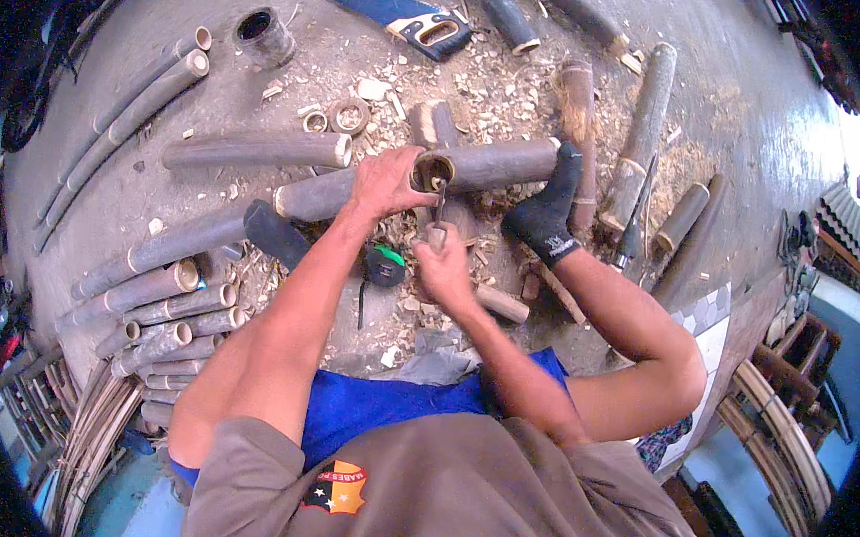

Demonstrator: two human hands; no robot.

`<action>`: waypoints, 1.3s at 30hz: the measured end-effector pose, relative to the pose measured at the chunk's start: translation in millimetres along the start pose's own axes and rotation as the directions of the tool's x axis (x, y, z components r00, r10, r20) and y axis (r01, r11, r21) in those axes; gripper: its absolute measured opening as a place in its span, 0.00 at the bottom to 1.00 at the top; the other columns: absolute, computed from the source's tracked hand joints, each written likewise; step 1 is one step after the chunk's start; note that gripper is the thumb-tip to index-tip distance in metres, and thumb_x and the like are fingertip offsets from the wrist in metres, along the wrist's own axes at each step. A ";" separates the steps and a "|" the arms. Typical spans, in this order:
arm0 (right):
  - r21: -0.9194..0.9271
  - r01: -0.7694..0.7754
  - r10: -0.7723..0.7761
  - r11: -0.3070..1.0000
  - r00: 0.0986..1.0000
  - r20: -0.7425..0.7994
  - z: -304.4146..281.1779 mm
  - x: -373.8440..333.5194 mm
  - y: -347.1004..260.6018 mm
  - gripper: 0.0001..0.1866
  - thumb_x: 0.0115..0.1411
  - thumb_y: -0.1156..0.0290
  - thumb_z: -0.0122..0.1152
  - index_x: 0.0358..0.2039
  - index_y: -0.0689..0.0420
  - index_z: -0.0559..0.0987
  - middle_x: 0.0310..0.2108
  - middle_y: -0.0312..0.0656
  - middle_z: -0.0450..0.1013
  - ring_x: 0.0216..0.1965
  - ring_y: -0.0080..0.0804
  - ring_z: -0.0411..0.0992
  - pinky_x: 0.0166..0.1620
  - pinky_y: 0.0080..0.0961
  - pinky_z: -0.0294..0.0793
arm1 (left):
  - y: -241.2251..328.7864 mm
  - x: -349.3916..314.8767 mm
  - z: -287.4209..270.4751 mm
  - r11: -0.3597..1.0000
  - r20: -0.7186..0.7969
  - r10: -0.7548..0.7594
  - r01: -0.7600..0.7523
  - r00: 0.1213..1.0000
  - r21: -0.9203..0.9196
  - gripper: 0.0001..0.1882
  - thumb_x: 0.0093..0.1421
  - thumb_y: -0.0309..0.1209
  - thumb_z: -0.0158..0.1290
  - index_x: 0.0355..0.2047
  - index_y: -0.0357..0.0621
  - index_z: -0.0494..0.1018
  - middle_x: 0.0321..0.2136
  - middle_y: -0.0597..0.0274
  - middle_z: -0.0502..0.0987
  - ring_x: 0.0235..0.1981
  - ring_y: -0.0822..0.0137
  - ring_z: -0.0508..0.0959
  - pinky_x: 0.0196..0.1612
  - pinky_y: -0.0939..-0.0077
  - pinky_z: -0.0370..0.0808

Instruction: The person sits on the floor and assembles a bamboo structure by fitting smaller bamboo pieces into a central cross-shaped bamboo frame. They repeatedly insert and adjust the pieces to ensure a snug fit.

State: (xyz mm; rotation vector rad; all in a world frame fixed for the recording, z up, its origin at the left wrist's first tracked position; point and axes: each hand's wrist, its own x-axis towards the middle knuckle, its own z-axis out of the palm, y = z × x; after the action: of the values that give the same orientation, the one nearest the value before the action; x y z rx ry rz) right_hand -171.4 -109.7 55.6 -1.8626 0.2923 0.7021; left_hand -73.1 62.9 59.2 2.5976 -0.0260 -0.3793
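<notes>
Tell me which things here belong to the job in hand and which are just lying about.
Belong to the job, by the look of it:
- bamboo tube, left hand at its open end
- narrow tool in the right hand, pointed into that opening

Just lying about:
- saw
- black-and-green round case
- bamboo pile at left

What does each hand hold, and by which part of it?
Left hand: the bamboo tube, by its open end. Right hand: a narrow-bladed tool, by its handle.
</notes>
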 end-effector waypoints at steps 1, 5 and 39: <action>0.077 0.012 -0.005 0.997 0.995 -0.096 17.2 -10.4 -19.3 0.30 0.57 0.61 0.62 0.57 0.64 0.69 0.46 0.62 0.76 0.50 0.57 0.75 0.54 0.47 0.73 | -3.6 -3.7 0.1 1.000 -0.004 -0.004 0.004 1.000 0.013 0.44 0.39 0.61 0.70 0.52 0.49 0.76 0.46 0.54 0.82 0.49 0.52 0.81 0.49 0.56 0.77; 0.077 0.145 -0.113 0.986 0.940 -0.321 28.3 12.4 -12.7 0.23 0.58 0.62 0.63 0.49 0.62 0.73 0.32 0.48 0.76 0.36 0.38 0.75 0.44 0.38 0.75 | 11.0 -1.6 -4.6 0.996 -0.008 -0.085 0.085 0.996 0.039 0.44 0.37 0.65 0.69 0.47 0.48 0.77 0.41 0.53 0.83 0.45 0.54 0.83 0.49 0.58 0.77; -0.125 0.202 -0.173 0.971 0.962 0.211 -11.1 21.0 -34.5 0.30 0.57 0.56 0.64 0.52 0.66 0.74 0.41 0.62 0.78 0.46 0.59 0.77 0.51 0.48 0.74 | -36.8 -24.3 -8.2 0.974 0.019 -0.086 0.080 0.996 0.211 0.48 0.38 0.68 0.68 0.51 0.47 0.74 0.46 0.50 0.81 0.49 0.51 0.81 0.50 0.53 0.77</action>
State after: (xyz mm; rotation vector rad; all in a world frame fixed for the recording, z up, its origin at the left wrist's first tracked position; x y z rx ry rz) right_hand -133.6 -103.4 72.4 -1.9095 -0.0676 0.7877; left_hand -96.1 101.0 54.3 2.8087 0.0346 -0.4661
